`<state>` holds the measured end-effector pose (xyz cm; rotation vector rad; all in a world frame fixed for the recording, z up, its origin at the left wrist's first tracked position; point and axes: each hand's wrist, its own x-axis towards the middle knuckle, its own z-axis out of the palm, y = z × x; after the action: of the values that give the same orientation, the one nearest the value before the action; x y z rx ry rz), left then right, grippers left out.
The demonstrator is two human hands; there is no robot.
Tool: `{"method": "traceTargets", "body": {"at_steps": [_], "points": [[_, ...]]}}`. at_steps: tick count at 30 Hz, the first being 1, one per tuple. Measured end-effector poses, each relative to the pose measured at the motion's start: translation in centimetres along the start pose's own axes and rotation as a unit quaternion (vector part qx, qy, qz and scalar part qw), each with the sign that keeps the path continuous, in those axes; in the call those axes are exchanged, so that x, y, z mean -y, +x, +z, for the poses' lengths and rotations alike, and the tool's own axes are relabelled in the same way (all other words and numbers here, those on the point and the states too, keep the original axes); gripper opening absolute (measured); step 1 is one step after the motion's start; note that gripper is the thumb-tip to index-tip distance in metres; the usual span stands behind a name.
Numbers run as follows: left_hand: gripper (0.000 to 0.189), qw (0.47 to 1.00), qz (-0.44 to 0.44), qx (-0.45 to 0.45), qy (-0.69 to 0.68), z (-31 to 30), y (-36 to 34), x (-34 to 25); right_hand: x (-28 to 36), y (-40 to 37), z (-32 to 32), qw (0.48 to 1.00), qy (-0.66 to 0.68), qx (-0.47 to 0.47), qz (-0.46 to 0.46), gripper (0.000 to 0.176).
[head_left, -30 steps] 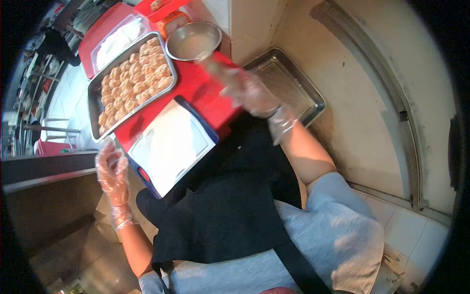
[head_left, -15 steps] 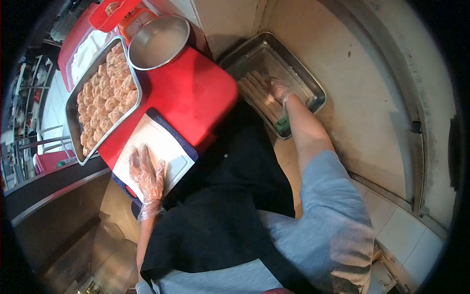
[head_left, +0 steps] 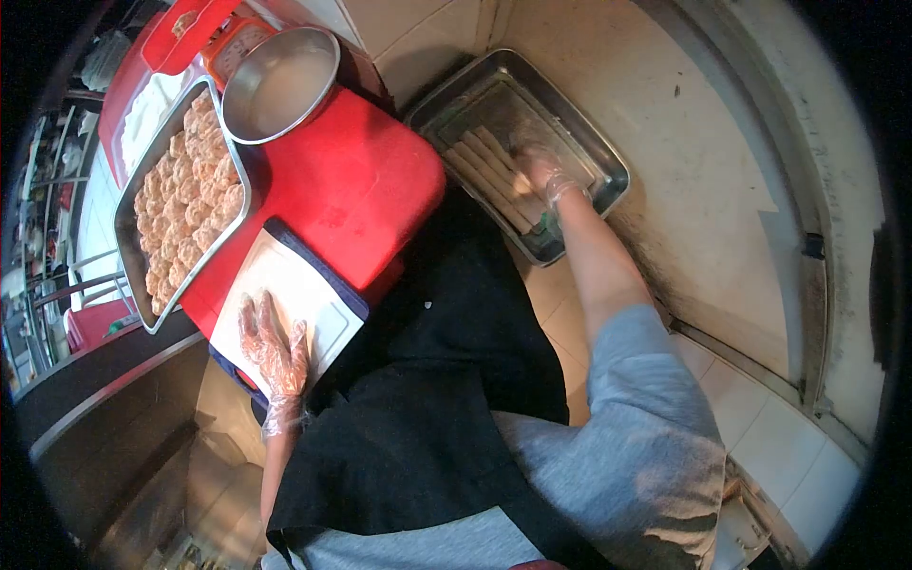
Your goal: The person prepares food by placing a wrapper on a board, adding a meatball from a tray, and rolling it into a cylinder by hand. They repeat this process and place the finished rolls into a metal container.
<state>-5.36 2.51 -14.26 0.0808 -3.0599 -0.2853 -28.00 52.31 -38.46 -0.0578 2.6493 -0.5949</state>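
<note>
My left hand (head_left: pixel 274 350), in a clear plastic glove, lies flat with fingers spread on a white cutting board (head_left: pixel 328 318) with a dark blue edge. My right hand (head_left: pixel 540 171), gloved too, reaches into a metal tray (head_left: pixel 613 185) low at the right. Several long pale rolls (head_left: pixel 489 185) lie side by side in that tray, and my right hand is at the end one. Its fingertips are blurred and partly hidden, so their grip does not show. A deep tray (head_left: pixel 152 318) filled with lumpy orange-pink balls (head_left: pixel 190 199) stands beyond the board.
The board rests on a red surface (head_left: pixel 370 180). A metal bowl (head_left: pixel 285 85) of cloudy liquid stands at its far end, near an orange scale (head_left: pixel 237 47) and a red basket (head_left: pixel 185 33). A tiled wall (head_left: pixel 408 33) rises behind; a pale panel (head_left: pixel 703 180) borders the right tray.
The view has shifted, moving the table things slightly left. My right hand has moved a little within the tray beside the rolls. My left hand stays flat on the board.
</note>
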Motion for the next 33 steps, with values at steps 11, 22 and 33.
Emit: {"method": "traceTargets", "body": {"at_steps": [11,22,33], "points": [[0.075,1.0,-0.013,0.018,-0.002,-0.2,-0.3,0.3,2.1,1.5,2.0,0.985,0.07,-0.154,0.019,0.047],[0.102,0.98,0.075,0.184,-0.018,-5.0,-3.6,2.9,8.8,-3.4,-6.6,0.946,0.007,-0.319,-0.058,0.034],[0.07,0.976,0.116,-0.007,-0.183,-3.3,0.6,6.6,50.1,-7.5,-19.4,0.753,0.018,-0.25,-0.609,0.021]]}}
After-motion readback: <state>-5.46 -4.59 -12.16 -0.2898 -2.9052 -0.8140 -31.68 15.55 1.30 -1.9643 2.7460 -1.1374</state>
